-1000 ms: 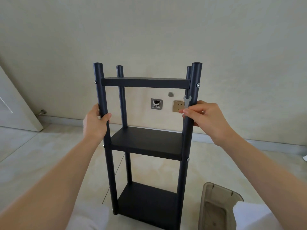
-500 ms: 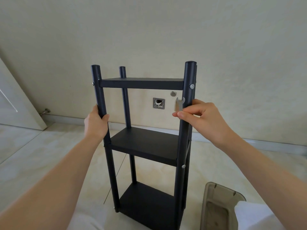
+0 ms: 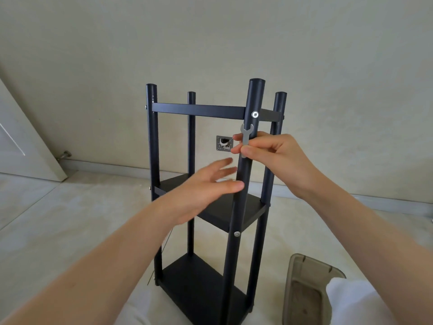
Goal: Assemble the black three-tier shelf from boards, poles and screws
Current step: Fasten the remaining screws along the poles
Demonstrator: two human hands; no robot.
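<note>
The black three-tier shelf (image 3: 199,110) stands upright on the floor, turned so one corner pole (image 3: 248,160) faces me. Silver screws (image 3: 255,114) show on that pole at the top and middle boards. My right hand (image 3: 274,158) is curled round this pole below the top board and pinches a small flat grey wrench (image 3: 245,139) against it. My left hand (image 3: 206,193) hovers open with fingers spread in front of the middle board, just left of the pole, holding nothing.
A translucent brown plastic tray (image 3: 302,289) lies on the floor at the lower right. Behind the shelf is a beige wall with a metal wall box (image 3: 224,143). A white door (image 3: 21,141) and doorstop (image 3: 63,155) are at the left.
The shelf has rotated so a corner pole now faces me. My left hand let go of the left pole and moved right, open. My right hand kept the pole and wrench.
</note>
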